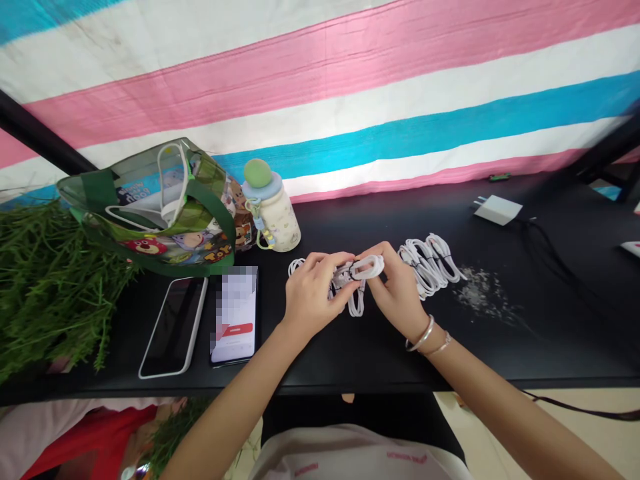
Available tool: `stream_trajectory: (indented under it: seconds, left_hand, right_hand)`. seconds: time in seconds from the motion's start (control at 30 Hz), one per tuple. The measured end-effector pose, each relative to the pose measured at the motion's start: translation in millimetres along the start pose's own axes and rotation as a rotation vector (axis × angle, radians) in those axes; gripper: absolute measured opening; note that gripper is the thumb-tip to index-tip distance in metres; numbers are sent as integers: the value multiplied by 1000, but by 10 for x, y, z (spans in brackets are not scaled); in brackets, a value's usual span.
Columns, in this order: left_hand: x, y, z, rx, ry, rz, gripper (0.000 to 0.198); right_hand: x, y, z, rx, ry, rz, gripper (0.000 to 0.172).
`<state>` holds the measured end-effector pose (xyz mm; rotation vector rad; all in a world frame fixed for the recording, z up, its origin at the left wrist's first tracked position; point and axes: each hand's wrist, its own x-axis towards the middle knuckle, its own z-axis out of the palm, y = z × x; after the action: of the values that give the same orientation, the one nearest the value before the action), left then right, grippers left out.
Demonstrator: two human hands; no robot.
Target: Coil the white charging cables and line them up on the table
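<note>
Between my two hands is a coiled white cable (371, 266) bound with a dark tie. My left hand (311, 288) closes round its left end, fingers over the top and thumb below. The fingers of my right hand (397, 288) pinch the coil's right end. Below them on the desk lie more white coils (356, 304), mostly hidden by my hands; another loop pokes out left of my left hand. Just beyond my right hand rests a pile of tied white cables (431, 264).
On the black desk (565, 320), a phone (173, 327) and a lit phone (234, 317) lie left. Behind them stand a clear green-trimmed bag (165, 233) and a bottle (280, 217). Green foliage (50, 287) borders the left; pale scraps (484, 293) and a charger (499, 209) lie right.
</note>
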<state>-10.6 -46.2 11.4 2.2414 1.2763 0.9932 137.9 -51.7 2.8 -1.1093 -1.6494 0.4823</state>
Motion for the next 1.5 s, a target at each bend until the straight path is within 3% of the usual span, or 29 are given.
stream_trajectory:
  seconds: [0.27,0.53,0.7,0.93,1.07,1.3,1.4,1.5]
  left_hand:
    - [-5,-20,1,-202,-21,-171,27]
    - [40,-23,7,-801,-215,-416,40]
    - [64,17,-14,-988,-280,-525,49]
    - [69,-8,-16,-995,-281,-551,50]
    - [81,-52,-10,-1061,-390,-562,56]
    - [77,-46,-20,-1125,-439,-498,60]
    - [71,-26,-27,-1111,-420,-504,56]
    - [65,-22,-9,-1077,-330,-514,50]
  right_hand:
    - [8,24,9,-119,65,-130,19]
    - [-11,43,39,-248,142,-254,18]
    - [-10,51,43,-342,191,-335,17]
    - [5,64,34,-445,226,-426,16]
    - [4,50,27,-419,216,-437,16]
    - [4,18,0,-486,257,-644,23]
    - [16,22,-11,-458,230,-611,20]
    - [21,36,-12,-398,148,-538,16]
